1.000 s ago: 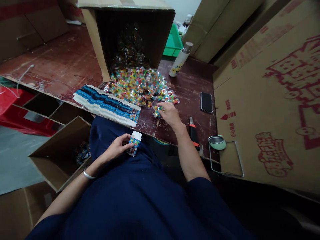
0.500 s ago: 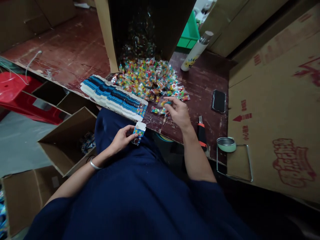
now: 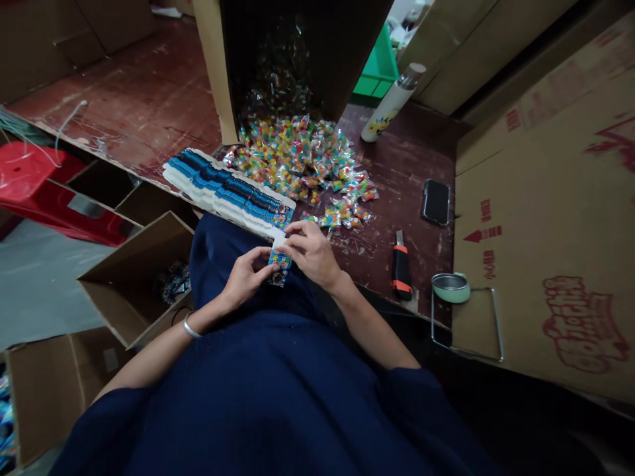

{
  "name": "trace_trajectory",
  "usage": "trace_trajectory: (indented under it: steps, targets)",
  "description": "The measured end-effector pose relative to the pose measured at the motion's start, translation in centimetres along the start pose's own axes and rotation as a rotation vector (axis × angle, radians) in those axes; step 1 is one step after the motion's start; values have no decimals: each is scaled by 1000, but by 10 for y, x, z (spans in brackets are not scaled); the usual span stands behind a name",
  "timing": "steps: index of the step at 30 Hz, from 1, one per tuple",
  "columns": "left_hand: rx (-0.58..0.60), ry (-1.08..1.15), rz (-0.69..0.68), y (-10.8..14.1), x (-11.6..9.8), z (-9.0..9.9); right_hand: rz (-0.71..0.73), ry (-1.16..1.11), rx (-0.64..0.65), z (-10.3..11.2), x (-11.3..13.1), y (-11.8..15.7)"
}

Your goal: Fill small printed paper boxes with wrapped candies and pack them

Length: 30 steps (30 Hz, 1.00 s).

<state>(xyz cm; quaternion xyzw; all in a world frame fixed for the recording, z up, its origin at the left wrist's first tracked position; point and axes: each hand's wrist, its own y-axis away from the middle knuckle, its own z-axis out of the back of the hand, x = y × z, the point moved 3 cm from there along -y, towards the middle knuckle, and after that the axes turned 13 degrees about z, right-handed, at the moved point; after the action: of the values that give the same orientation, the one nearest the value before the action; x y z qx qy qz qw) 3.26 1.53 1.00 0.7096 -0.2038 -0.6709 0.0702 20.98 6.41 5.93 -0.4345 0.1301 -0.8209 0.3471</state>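
Note:
My left hand grips a small blue printed cardboard box upright over my lap, thumb across its front and its white top flap raised. The closed fingers of my right hand are at the mouth of this box, and they hide whatever is between them. Just above lies a long overlapping row of flat blue-and-white boxes along the table's edge. Behind the row, clear packets of colourful candy spill from a tipped carton. Several packets lie nearer my right hand.
An orange-and-black box cutter, a phone and a white flowered bottle are on the table at the right. A large carton stands beyond them. Open cartons and a red stool are at the left.
My right hand has moved down and left from the loose candy packets to the box's mouth. The candy packet it held is out of sight. My left hand still holds the box.

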Motion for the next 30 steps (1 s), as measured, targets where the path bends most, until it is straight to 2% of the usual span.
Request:
trace_trajectory:
  steps: [2, 4, 7, 11, 16, 18, 24, 30]
  targets:
    - [-51, 53, -37, -1, -1, 2, -12, -152, -33, -4, 1, 6]
    - [-88, 107, -69, -1, -2, 4, -137, -338, -93, -11, -1, 16]
    - [-64, 129, -85, 2, -3, 4, -314, -508, -166, -25, -4, 33]
    - [10, 93, -74, 4, -1, -2, -307, -448, -261, -38, -4, 43]
    - [-22, 130, -105, 2, 0, -2, -273, -431, -356, -35, 4, 37]
    - [-32, 152, -101, 2, 1, -2, -298, -489, -353, -34, 6, 33]
    - [-79, 63, -119, 5, 2, -1, -444, -566, -228, -27, -4, 26]
    - [2, 38, -130, 8, -6, -2, -480, -579, -168, -19, -12, 18]
